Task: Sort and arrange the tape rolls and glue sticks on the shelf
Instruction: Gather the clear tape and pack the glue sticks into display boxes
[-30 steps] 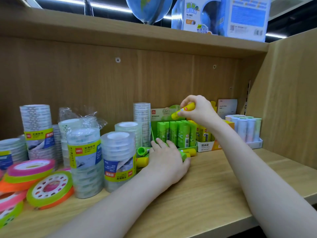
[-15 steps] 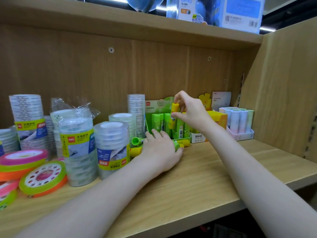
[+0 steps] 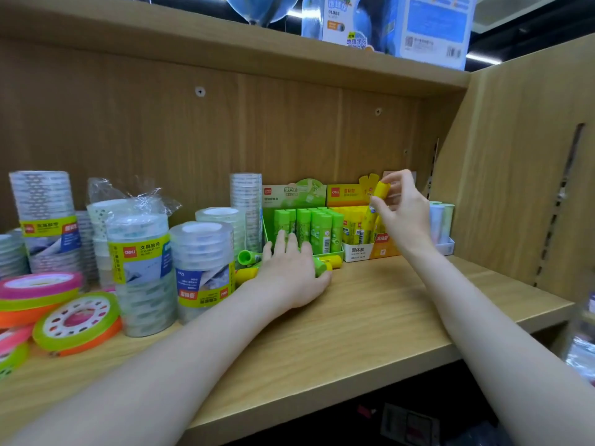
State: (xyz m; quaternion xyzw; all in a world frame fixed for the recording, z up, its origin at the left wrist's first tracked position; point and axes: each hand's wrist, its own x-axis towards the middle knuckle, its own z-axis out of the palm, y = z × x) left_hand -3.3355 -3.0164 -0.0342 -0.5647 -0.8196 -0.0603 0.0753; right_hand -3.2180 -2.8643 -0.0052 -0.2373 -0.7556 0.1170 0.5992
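The right hand (image 3: 402,214) pinches an upright yellow plastic glue stick (image 3: 375,207) above the yellow cardboard display box (image 3: 360,249). The left hand (image 3: 291,275), fingers relaxed, rests on loose green and yellow glue sticks (image 3: 248,257) lying on the wooden shelf (image 3: 370,310).

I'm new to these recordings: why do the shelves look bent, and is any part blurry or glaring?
Head view: the wide lens bows the upper shelf and side panel; bright strip lights glare above; clear tape stacks show soft reflections; the right edge is smeared; the right hand and its yellow glue stick look slightly soft.
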